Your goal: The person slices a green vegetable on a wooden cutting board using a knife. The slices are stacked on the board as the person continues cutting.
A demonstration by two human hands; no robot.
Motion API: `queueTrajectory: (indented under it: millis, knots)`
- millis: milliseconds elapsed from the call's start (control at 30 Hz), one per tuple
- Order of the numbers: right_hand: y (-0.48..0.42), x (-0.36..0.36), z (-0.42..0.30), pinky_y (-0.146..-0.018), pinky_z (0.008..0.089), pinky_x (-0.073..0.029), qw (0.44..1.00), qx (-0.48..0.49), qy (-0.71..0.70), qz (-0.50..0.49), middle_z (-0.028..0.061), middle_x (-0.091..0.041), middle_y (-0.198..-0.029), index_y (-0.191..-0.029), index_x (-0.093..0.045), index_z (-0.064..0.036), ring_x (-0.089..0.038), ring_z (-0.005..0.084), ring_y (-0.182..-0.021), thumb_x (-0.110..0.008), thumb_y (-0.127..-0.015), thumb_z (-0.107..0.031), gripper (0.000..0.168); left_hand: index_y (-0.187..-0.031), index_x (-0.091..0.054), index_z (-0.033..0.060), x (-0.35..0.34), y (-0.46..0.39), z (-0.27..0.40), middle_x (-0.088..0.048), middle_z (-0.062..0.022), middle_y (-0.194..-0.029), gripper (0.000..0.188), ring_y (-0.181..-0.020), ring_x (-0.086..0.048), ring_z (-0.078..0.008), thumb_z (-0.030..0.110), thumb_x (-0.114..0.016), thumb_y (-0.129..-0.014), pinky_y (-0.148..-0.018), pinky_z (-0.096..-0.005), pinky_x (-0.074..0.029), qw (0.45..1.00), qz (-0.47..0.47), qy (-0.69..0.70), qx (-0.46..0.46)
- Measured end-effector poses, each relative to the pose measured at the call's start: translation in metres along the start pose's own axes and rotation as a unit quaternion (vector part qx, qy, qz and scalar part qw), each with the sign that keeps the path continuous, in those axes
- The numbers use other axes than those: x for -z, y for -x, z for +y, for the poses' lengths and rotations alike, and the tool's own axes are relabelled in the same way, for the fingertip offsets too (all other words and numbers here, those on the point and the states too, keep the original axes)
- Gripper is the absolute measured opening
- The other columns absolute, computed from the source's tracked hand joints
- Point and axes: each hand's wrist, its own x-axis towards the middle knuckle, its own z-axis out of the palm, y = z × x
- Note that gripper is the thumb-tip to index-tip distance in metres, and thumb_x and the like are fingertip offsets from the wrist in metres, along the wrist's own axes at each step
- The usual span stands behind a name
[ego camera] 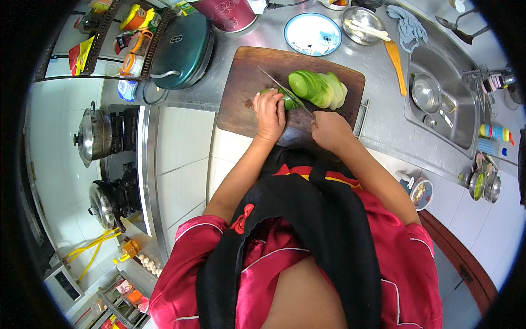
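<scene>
A wooden cutting board [246,70] lies on the steel counter in front of me. My left hand [270,113] presses a piece of green vegetable [291,102] against the board, its fingertips near the blade. In my right hand [333,130] is the handle of a kitchen knife [283,87], whose blade slants up and left beside that piece. Overlapping round slices of the green vegetable [316,88] lie on the board, to the right of the blade. The knife's handle is mostly hidden by my fingers.
Behind the board are a blue-rimmed plate [313,34] and a metal bowl [361,36] with pale sticks. A wooden spatula [396,68] lies left of the sink [464,119]. A dark green electric appliance [181,51] stands back left; lidded pots [96,135] sit on the stove.
</scene>
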Motion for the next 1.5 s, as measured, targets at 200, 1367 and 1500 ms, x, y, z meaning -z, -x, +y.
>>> queueTrajectory:
  millis: [200, 1367, 1500]
  knots:
    - [0.002, 0.001, 0.001, -0.075, 0.0506, -0.048, 1.0, -0.002, 0.003, 0.003, 0.0271, -0.062, -0.08, -0.089, -0.062, 0.002, -0.061, 0.0428, -0.08, -0.05, -0.083, -0.017, 0.023, -0.105, -0.056, 0.0041, 0.006, -0.013, 0.005, -0.055, -0.0169, -0.112, 0.032, -0.107, -0.049, -0.0347, 0.014, -0.067, -0.077, -0.096, -0.0456, -0.035, 0.995, 0.031, -0.055, 0.074]
    - [0.022, 0.022, -0.008, -0.07, 0.0491, -0.051, 0.999, -0.007, -0.007, -0.045, 0.0262, -0.065, -0.08, -0.089, -0.06, 0.002, -0.065, 0.0411, -0.075, -0.048, -0.08, -0.011, 0.02, -0.113, -0.049, -0.0069, -0.034, -0.017, 0.015, -0.052, -0.022, -0.114, 0.041, -0.11, -0.043, -0.0397, 0.014, -0.058, -0.079, -0.099, -0.0475, -0.029, 0.952, 0.097, -0.128, 0.261]
    - [0.018, 0.02, 0.002, -0.073, 0.0508, -0.05, 0.998, -0.023, -0.047, -0.025, 0.0262, -0.064, -0.079, -0.087, -0.061, 0.001, -0.063, 0.0425, -0.076, -0.049, -0.083, -0.015, 0.02, -0.113, -0.051, -0.0049, -0.026, -0.024, 0.023, -0.053, -0.0215, -0.114, 0.032, -0.11, -0.044, -0.0379, 0.012, -0.053, -0.085, -0.098, -0.0465, -0.03, 0.966, 0.077, -0.111, 0.222]
